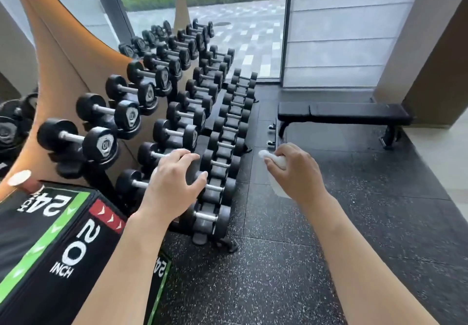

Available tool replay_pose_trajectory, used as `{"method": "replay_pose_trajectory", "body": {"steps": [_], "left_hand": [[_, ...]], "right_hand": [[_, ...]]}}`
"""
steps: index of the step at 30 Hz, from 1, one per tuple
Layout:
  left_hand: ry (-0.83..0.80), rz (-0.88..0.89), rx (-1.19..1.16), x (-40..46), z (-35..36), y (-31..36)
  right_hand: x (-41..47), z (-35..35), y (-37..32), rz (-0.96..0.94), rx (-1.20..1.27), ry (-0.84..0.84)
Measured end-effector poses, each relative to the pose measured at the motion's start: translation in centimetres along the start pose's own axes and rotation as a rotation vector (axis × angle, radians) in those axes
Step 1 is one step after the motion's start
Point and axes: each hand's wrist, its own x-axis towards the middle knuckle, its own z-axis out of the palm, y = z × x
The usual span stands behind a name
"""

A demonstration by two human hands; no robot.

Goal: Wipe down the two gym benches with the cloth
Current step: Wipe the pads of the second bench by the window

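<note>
The right hand [295, 170] is curled around a white cloth [274, 159], which is bunched inside the fist; only its rolled end pokes out past the thumb and forefinger. The hand is held in the air above the dark speckled floor [329, 248], touching nothing else.

The left hand [174, 180] holds nothing. Its fingers are spread and loosely bent, palm down, in front of the lower end of the dumbbell rack [202, 132]; whether the fingertips actually rest on a dumbbell cannot be told from this angle.

The rack is the one real holder of things here: three sloping tiers, each cradle filled with a black dumbbell with a silver handle, the heaviest pairs on the top tier at the left and the smallest on the lowest tier nearest the floor. A mirror edged in orange [63, 53] stands behind it and repeats some of the weights.

One gym bench [344, 114] is in view (the task speaks of two, but only this one shows). It is flat, black-padded and stands on the floor well beyond the right hand, close to the window blind [349, 33] and the beige wall. The cloth is well apart from it.

At the lower left sits a black plyo box [50, 248] with green stripes and the markings "20 INCH" and "24".
</note>
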Motion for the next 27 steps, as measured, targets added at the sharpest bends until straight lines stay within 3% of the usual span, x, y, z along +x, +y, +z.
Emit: {"method": "replay_pose_trajectory", "body": {"steps": [15, 27], "left_hand": [[-0.124, 0.148, -0.103, 16.7, 8.0, 6.0], [-0.172, 0.276, -0.216, 36.2, 16.0, 4.4]], "right_hand": [[8.7, -2.8, 9.9, 0.205, -0.063, 0.099], [23.1, -0.1, 15.2, 0.313, -0.184, 0.174]]}}
